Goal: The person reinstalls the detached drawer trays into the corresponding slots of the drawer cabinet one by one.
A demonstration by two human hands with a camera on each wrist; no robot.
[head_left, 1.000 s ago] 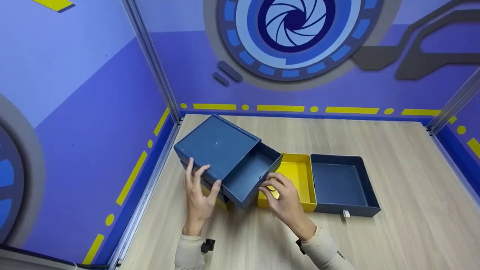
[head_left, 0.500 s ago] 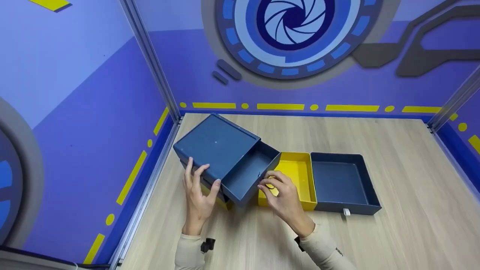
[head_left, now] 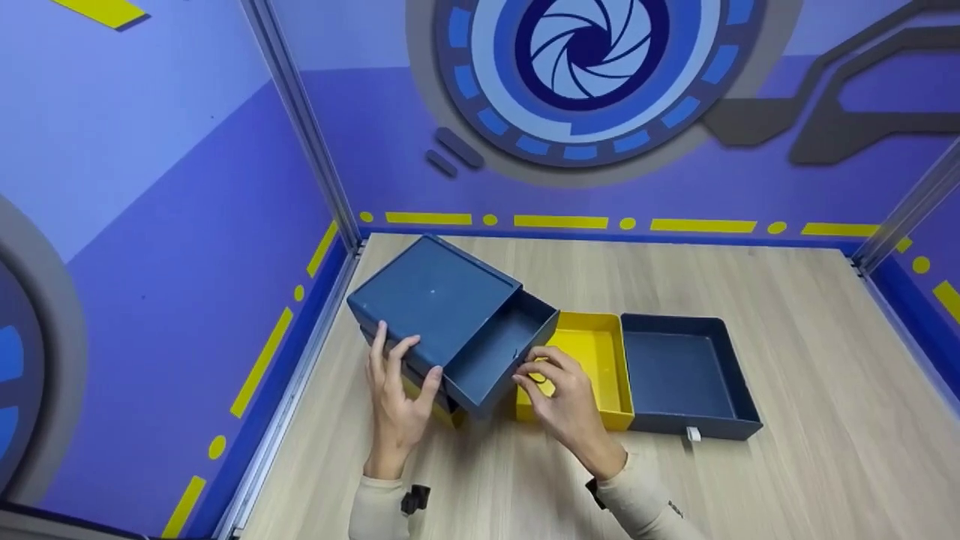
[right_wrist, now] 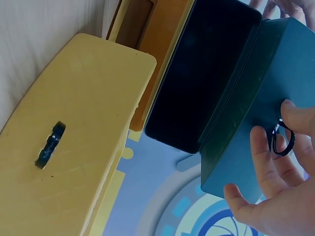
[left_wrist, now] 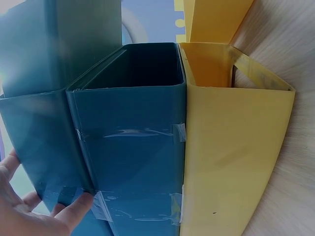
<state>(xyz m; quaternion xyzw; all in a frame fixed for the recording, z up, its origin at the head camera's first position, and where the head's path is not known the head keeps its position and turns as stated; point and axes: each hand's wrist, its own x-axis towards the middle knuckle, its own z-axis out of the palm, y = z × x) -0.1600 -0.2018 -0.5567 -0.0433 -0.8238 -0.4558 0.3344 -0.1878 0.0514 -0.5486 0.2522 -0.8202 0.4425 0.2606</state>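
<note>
Right hand (head_left: 562,394) curls thumb and fingers round the pull loop (right_wrist: 292,143) of the blue drawer (head_left: 495,352), which stands partly out of the stack (head_left: 433,292); the left hand (head_left: 395,405) rests, fingers apart, against the stack's near side. The drawer seems light, stiff, slick: best held by that loop. Right of the stack, 1 yellow tray (head_left: 600,367) and 1 dark tray (head_left: 679,375) lie on the worktop (head_left: 840,390).
</note>
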